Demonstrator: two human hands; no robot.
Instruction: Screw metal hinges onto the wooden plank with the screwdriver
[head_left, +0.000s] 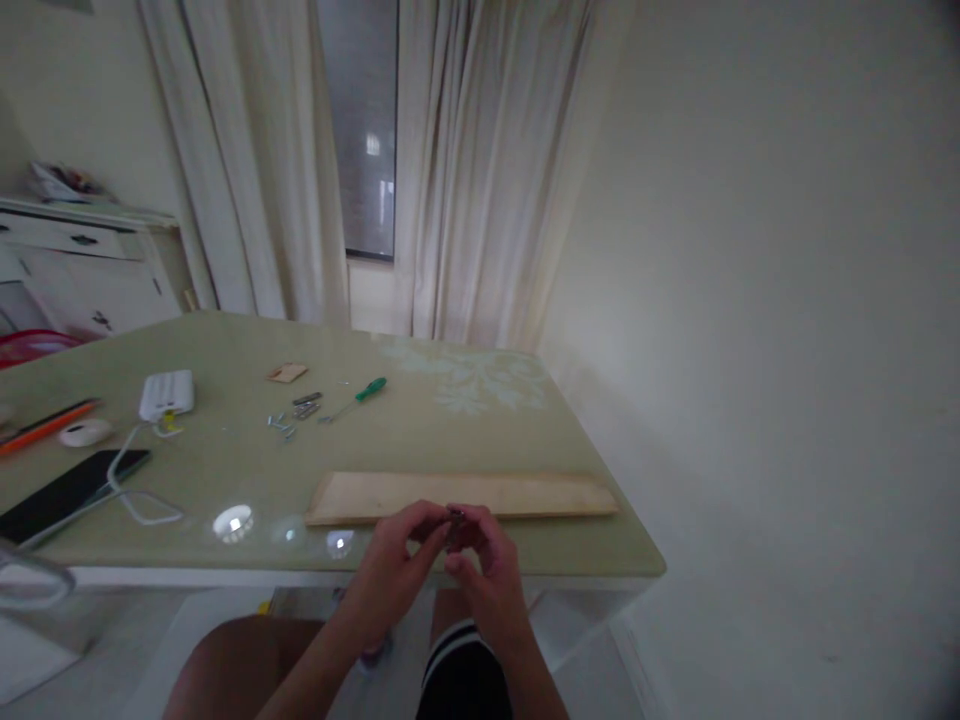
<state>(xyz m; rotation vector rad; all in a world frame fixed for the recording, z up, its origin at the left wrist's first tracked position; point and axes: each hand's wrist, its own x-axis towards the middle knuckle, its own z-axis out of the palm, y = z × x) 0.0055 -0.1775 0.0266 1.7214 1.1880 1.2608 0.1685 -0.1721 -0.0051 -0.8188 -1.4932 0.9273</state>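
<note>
Both of my hands meet over the table's front edge, around a small metal hinge (454, 528). My left hand (399, 560) pinches it from the left, with thumb and fingertips closed. From the other side, my right hand (491, 575) grips it between thumb and curled fingers. The fingers partly cover the hinge, so its details are hard to make out. Just behind the hands a long pale wooden board (495, 493) lies flat along the table. Further back are several narrow metal pieces (306, 405), several small screws (280, 424) and a green-handled screwdriver (367, 391).
A small wooden piece (288, 372) lies at the back of the green-topped table (247, 460). To the left are a white charger (166, 394) with a cable, a black phone (67, 495), a white rounded object (85, 432) and an orange tool (46, 426). A wall (750, 350) borders the right.
</note>
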